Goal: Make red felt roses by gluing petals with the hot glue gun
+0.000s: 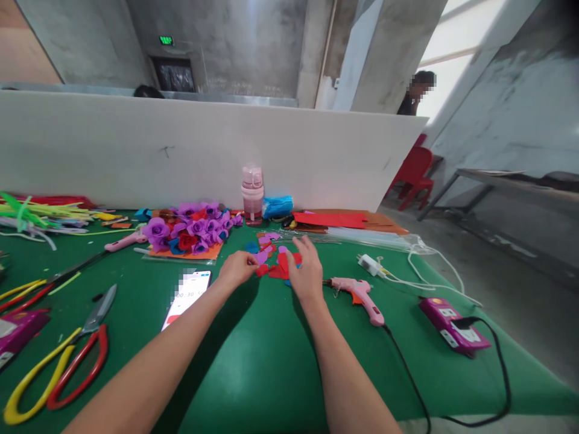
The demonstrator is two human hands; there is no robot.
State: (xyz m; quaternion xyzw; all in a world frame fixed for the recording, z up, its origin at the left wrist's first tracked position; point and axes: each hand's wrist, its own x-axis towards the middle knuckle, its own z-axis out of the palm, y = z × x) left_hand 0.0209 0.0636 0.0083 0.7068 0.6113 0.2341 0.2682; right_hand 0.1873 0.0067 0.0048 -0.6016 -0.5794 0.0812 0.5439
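Small cut pieces of red, purple and blue paper point(277, 271) lie in a loose pile on the green table, between my two hands. My left hand point(237, 268) is at the pile's left side, thumb and fingers pinched together. A red piece sits right by those fingertips, but what the pinch holds is too small to make out. On the right side, my right hand point(308, 271) is open, its thumb apart from the fingers and close to the red pieces. Just right of it rests a pink glue gun point(357, 290), nozzle toward the hand.
Purple and red paper flowers point(194, 228) are heaped back left, beside a pink bottle point(252, 196). A phone point(192, 295) lies left of my forearm. Large scissors point(85, 340) are front left. A purple power strip point(452, 325) with cables lies right. A white partition point(203, 144) stands behind.
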